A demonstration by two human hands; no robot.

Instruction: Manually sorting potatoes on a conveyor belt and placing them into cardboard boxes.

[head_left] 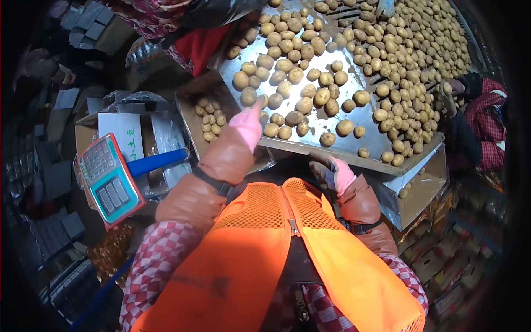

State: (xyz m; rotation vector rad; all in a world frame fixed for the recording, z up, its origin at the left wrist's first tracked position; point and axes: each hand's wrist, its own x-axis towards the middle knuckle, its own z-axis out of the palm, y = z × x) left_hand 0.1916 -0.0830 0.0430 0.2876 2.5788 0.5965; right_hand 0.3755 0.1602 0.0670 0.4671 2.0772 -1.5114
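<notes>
My left hand (249, 124), in a pink glove, reaches over the near left edge of a metal sorting table (356, 143). Its fingertips are beside a potato (249, 96); whether it grips one is hidden. Many loose potatoes (304, 105) lie spread on the metal, with a dense heap (398, 54) at the right. Just below the table's wooden front edge is my right hand (332, 171), in a pink and dark glove, its fingers apart and no potato visible in it. Left of the table, a cardboard box (191, 124) holds small potatoes (211, 118).
A digital scale display (110, 180) on a blue post (157, 162) stands at the left, before a carton (87, 124) with plastic wrap. Another carton (423, 197) sits under the table's right corner. One person (489, 124) is at the right, another (195, 45) at the top left.
</notes>
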